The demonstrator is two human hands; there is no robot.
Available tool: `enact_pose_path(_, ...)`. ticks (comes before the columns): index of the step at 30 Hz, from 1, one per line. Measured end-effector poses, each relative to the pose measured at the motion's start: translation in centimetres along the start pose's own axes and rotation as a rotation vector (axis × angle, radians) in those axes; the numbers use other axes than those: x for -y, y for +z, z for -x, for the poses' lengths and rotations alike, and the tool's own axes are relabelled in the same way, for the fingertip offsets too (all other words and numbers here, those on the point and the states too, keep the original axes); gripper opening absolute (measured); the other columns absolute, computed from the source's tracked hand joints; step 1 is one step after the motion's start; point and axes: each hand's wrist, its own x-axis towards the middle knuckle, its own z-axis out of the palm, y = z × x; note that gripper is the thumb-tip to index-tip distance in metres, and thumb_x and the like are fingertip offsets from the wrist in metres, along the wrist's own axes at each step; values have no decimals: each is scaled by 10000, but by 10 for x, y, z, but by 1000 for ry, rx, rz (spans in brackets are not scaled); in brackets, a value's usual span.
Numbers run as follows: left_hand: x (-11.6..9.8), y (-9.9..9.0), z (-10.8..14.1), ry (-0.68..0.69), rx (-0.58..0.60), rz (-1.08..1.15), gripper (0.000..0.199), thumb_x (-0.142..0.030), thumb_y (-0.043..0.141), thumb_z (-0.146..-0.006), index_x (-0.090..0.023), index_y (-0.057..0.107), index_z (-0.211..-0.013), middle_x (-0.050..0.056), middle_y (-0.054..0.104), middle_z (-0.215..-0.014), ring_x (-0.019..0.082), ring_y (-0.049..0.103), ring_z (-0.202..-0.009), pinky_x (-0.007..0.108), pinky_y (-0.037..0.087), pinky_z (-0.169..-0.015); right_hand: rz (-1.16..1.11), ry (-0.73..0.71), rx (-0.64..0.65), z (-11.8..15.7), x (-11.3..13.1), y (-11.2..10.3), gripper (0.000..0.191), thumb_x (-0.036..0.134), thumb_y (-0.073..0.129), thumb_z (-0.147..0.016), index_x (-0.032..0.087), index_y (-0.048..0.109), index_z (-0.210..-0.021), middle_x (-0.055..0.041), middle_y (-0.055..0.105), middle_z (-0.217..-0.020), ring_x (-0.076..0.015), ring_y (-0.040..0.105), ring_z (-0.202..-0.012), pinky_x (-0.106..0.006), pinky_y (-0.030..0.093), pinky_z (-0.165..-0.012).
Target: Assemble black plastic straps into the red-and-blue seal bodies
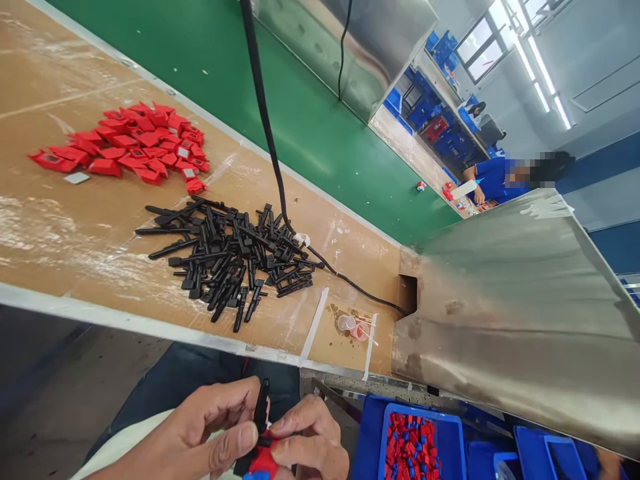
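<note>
Close to my lap, below the table edge, my left hand (pixel 215 427) pinches a slim black plastic part (pixel 261 408) that stands up between thumb and fingers. Pressed against it, my right hand (pixel 310 437) grips a red plastic piece (pixel 263 460) with some blue at its lower end. The two pieces touch; my fingers hide how they fit together. On the table ahead lies a pile of similar black parts (pixel 235 253). Farther left is a heap of red pieces (pixel 135 143), a few with grey squares on them.
Small clear cups (pixel 346 323) with thin sticks stand on a wet patch near the table edge. A black cable (pixel 265 120) crosses the table. A blue bin (pixel 463 440) of red and blue pieces sits lower right, beside a metal housing (pixel 500 313). A co-worker (pixel 500 177) sits beyond.
</note>
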Motion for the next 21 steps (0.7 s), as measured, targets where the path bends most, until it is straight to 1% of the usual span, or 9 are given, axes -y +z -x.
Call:
enact_pose_path(3,6,-4,-2,-13,58,59,614,-864,673,-878,-259,617,-792,-90,407,-627,132,333,-549,299,292,-549,55,3,29,1,-1,-4,181,538,766,-1027,389,825,-1109,-5,828,-856,-188,686,-544,-348,389,-484)
enact_pose_path(5,5,-5,-3,-30,94,88,613,-863,691,-868,-260,616,-790,-89,411,-623,136,361,-556,290,294,-542,76,7,41,2,-1,-7,195,560,790,-996,424,820,-1132,7,835,-855,-202,687,-528,-359,380,-476)
enact_pose_path(7,2,-6,-4,-43,105,81,606,-853,694,-878,-256,623,-799,-86,431,-620,135,392,-565,275,305,-544,97,34,64,3,0,-10,212,578,809,-970,459,816,-1145,23,841,-857,-217,701,-532,-371,402,-489)
enact_pose_path(9,-1,-7,-4,-46,121,75,601,-847,682,-894,-251,641,-823,-85,443,-622,133,411,-571,261,325,-549,116,57,105,4,1,-11,211,588,782,-986,475,811,-1161,31,847,-872,-225,718,-551,-377,429,-513)
enact_pose_path(11,-4,-9,-4,-43,142,85,604,-849,676,-898,-248,649,-836,-84,440,-622,133,426,-579,250,347,-554,131,57,136,5,3,-12,207,578,775,-996,469,808,-1168,29,850,-883,-222,724,-564,-375,440,-527)
enact_pose_path(13,-5,-11,-5,-46,165,105,612,-857,694,-877,-248,657,-834,-80,442,-624,139,447,-591,242,363,-548,149,46,139,5,7,-12,194,554,791,-993,447,809,-1154,25,847,-875,-215,718,-569,-368,439,-530)
enact_pose_path(18,-10,-12,-8,-91,198,131,612,-854,734,-850,-243,712,-840,-60,512,-636,140,465,-592,238,381,-537,245,70,203,3,18,-11,181,523,691,-1081,385,807,-1096,6,835,-846,-210,730,-624,-371,490,-595)
enact_pose_path(21,-14,-13,-8,-89,206,137,604,-841,744,-856,-237,729,-842,-56,534,-632,135,467,-584,237,383,-543,303,59,225,2,23,-11,102,461,748,-1054,372,798,-1047,18,817,-813,-205,711,-603,-363,488,-586)
